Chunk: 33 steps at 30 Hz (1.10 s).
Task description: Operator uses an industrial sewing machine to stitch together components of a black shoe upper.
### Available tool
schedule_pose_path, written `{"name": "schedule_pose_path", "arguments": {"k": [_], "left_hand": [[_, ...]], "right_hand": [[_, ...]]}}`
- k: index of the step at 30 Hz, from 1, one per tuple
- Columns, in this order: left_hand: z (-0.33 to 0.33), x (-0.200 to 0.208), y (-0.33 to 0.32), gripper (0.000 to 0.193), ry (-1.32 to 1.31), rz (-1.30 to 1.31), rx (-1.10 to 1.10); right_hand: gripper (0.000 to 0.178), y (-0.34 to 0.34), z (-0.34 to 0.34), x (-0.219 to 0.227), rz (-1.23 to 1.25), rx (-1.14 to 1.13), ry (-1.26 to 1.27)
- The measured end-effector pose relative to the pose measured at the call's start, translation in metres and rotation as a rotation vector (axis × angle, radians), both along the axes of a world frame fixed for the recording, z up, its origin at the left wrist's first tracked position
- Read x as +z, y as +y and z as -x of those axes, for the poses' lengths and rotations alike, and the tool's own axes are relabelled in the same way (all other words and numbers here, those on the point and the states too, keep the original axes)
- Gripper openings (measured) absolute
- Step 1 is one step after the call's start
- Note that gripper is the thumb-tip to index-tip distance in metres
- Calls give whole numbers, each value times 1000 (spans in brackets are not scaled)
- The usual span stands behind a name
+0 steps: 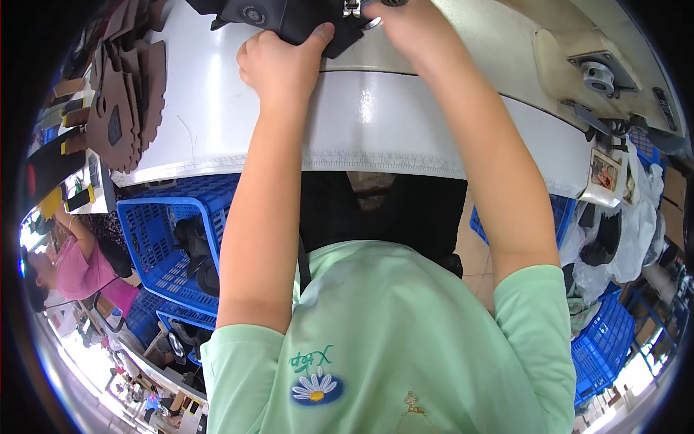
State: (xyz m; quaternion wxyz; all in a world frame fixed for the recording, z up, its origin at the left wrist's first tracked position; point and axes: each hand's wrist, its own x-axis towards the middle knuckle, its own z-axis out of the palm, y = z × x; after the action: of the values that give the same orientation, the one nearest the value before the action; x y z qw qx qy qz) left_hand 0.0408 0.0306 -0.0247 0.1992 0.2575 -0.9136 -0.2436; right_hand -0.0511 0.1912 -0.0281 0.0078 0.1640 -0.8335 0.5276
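Note:
At the top edge, a black, stiff-looking shoe-upper piece (293,20) with a round emblem lies on the white sewing-machine table (405,108). My left hand (283,64) is closed on its near edge, the thumb pressed on top and the fingers curled at the side. The metal presser foot (352,8) of the sewing machine stands at the piece's right part. My right hand (413,30) is just right of the presser foot, one fingertip beside it. The frame edge cuts off its other fingers, so its grip is hidden. The far part of the black piece is out of view.
Brown cut pieces (116,119) are stacked at the table's left end. Blue crates (170,249) with black items stand below left; another blue crate (603,340) is at right, near plastic bags (589,239). The machine's knob (598,76) is at upper right. A person in pink (79,264) sits far left.

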Motion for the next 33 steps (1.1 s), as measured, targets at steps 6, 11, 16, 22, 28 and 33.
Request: {"name": "schedule_pose_path", "arguments": {"k": [6, 11, 16, 22, 28, 33], "left_hand": [[-3, -1, 2, 72, 34, 7, 5], [-3, -1, 2, 71, 19, 1, 1], [-2, 1, 1, 73, 3, -28, -3], [-1, 0, 0, 74, -5, -20, 0], [-6, 9, 3, 66, 14, -109, -6], [-2, 11, 1, 63, 5, -177, -2]], "right_hand": [[18, 32, -21, 30, 1102, -85, -920], [14, 24, -11, 40, 1157, -31, -986], [14, 14, -2, 14, 1149, -32, -947], [15, 5, 25, -6, 842, 96, -851], [23, 3, 31, 27, -4, 136, -659], [23, 8, 36, 24, -335, 282, -256]]}}
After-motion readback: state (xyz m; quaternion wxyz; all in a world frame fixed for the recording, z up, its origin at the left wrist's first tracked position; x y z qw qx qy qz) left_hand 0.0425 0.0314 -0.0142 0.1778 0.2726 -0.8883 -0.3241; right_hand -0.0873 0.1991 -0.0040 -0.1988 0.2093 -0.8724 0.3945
